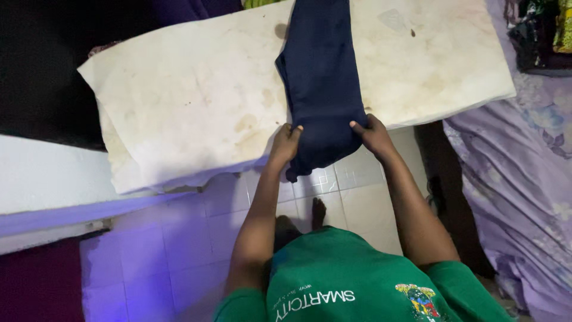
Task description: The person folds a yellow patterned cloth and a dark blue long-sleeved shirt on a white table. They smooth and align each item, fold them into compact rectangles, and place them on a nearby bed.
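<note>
— Stained white padding (196, 95) covers the board, and what lies on it?

— Dark navy trousers (322, 77), folded lengthwise, running from the far edge to the near edge and hanging over it. The left hand (286, 143) pinches the cloth's left side, the right hand (372, 134) its right.

— Around them?

— Pale floor tiles (179, 250) below, purple flowered bedding (524, 179) at right.
</note>
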